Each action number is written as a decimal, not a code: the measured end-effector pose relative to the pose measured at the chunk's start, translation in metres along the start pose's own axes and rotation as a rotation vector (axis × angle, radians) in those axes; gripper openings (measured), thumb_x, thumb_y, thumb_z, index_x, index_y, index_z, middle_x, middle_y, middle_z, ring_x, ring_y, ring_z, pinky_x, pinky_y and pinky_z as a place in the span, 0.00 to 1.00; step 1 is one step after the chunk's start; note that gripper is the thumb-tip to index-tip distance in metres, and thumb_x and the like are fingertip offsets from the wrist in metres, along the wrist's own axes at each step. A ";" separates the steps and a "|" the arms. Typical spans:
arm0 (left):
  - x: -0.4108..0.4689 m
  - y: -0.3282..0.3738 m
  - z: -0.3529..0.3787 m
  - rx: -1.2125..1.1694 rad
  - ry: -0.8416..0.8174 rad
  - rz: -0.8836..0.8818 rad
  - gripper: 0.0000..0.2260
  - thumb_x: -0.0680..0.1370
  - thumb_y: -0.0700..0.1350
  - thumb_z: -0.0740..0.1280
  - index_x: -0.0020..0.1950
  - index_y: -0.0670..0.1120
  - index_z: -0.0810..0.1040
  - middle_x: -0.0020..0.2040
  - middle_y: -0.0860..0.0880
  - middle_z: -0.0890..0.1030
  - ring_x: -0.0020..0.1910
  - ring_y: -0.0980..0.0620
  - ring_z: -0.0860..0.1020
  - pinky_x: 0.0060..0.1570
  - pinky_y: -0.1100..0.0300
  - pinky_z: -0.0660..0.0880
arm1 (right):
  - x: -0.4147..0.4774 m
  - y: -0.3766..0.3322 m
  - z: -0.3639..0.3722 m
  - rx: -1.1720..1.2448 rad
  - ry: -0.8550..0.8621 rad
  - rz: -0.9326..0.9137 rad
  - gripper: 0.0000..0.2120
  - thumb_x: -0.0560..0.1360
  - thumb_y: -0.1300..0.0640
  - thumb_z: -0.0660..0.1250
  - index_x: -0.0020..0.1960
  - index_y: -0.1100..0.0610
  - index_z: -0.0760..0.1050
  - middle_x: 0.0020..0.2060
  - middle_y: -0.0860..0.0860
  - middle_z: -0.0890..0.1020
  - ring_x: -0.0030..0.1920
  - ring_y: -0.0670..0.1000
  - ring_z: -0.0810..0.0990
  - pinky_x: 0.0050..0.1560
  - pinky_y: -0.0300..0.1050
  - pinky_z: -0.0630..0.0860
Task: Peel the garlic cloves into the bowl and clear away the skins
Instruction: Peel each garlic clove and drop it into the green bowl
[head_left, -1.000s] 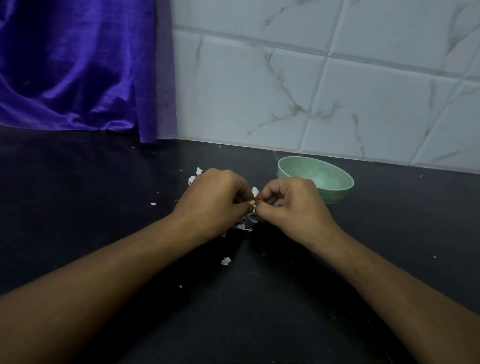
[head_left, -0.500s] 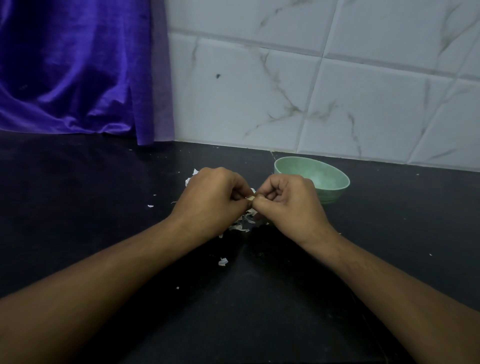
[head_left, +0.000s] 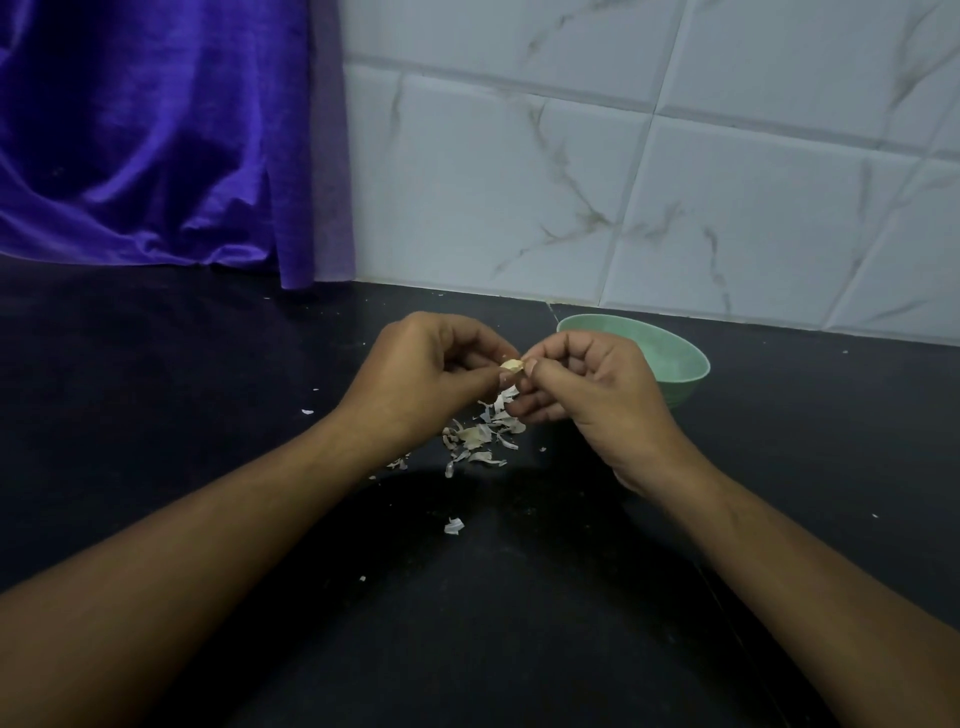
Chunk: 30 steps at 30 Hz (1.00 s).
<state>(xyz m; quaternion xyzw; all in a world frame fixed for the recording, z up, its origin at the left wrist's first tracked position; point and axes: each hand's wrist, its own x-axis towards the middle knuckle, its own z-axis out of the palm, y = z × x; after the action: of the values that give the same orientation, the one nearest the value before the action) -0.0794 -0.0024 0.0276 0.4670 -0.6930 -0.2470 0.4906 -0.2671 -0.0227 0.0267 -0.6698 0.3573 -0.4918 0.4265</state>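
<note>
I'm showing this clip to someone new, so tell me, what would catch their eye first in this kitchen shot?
First the two hands meeting mid-frame: the left hand and right hand both pinch a small garlic clove above the black counter. Below them lies a pale scatter of skins, with a green bowl just behind the right hand. A bright purple cloth hangs at the upper left beside the white tiled wall.

Dim, bluish light; wide-angle edge distortion.

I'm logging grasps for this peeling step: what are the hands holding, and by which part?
One garlic clove: the left hand pinches its left side, the right hand its right side; only its middle shows.
</note>
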 end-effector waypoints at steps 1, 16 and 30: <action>0.000 0.000 0.001 -0.023 -0.007 -0.009 0.05 0.75 0.42 0.78 0.50 0.49 0.87 0.39 0.50 0.88 0.42 0.48 0.87 0.50 0.43 0.84 | 0.000 0.000 0.000 -0.008 -0.004 0.005 0.07 0.80 0.69 0.65 0.46 0.64 0.79 0.35 0.55 0.85 0.36 0.56 0.86 0.38 0.47 0.84; 0.002 0.004 -0.004 -0.416 0.059 -0.137 0.06 0.77 0.38 0.74 0.54 0.43 0.86 0.44 0.44 0.84 0.42 0.53 0.83 0.41 0.59 0.83 | 0.000 0.000 -0.004 -0.122 -0.095 0.083 0.08 0.82 0.64 0.65 0.48 0.61 0.81 0.40 0.57 0.85 0.37 0.57 0.87 0.38 0.47 0.84; 0.003 0.001 -0.003 -0.368 0.026 -0.116 0.08 0.79 0.37 0.73 0.57 0.46 0.86 0.44 0.48 0.82 0.43 0.52 0.83 0.41 0.56 0.83 | -0.001 0.002 -0.009 -0.167 -0.071 0.008 0.08 0.73 0.67 0.77 0.44 0.62 0.78 0.38 0.61 0.84 0.37 0.57 0.87 0.38 0.51 0.83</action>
<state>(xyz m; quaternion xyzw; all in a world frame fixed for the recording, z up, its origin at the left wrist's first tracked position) -0.0776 -0.0039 0.0308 0.4119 -0.6017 -0.3913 0.5614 -0.2765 -0.0246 0.0262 -0.7184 0.3845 -0.4347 0.3835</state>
